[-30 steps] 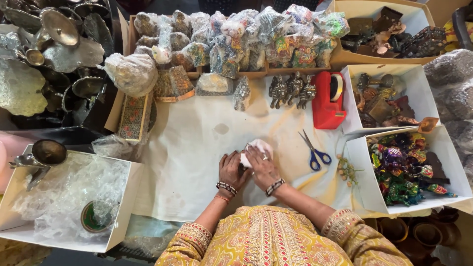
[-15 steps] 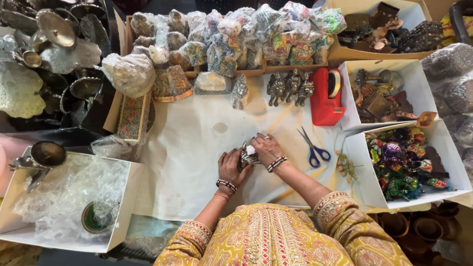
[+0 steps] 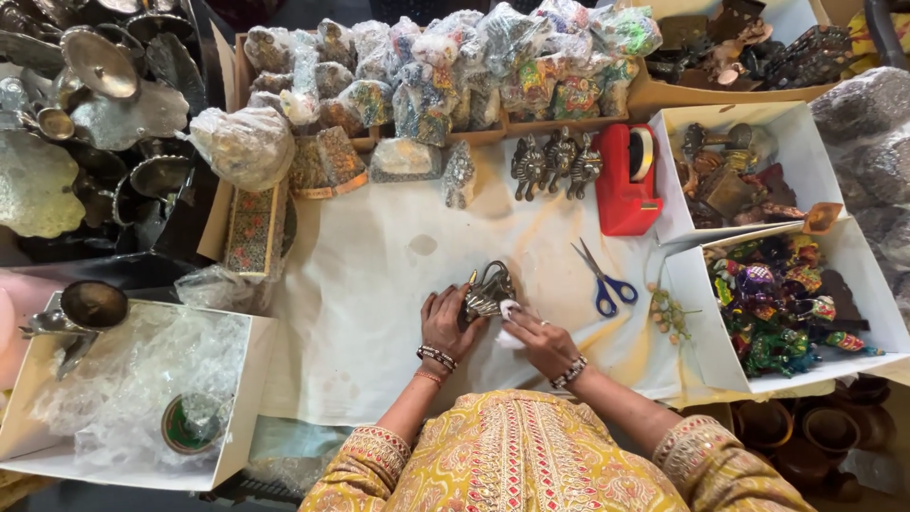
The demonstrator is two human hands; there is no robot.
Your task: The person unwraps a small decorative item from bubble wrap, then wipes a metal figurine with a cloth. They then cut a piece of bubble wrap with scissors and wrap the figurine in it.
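A person sits at a table covered with a white cloth [image 3: 379,313]. The left hand [image 3: 445,324] has its fingers curled around a small metal figure [image 3: 486,292] and holds it down on the cloth, right in front of the person. The right hand [image 3: 538,339] is just beside the figure, and its fingers pinch a small white piece [image 3: 509,313], maybe paper or cloth, that touches the figure's side. A second ago both hands were wrapped over a white bundle and hid what was inside. Half a second ago the metal began to show between the fingers. Now most of the figure is out in the open, and the hands have moved a little apart. Blue scissors [image 3: 601,280] lie on the cloth to the right, near the right hand, in the same spot as before. A red tape holder [image 3: 626,185] stands farther back, next to three dark metal figures [image 3: 556,164]. A white box of colourful toys [image 3: 787,303] sits on the right side, and none of these have moved.
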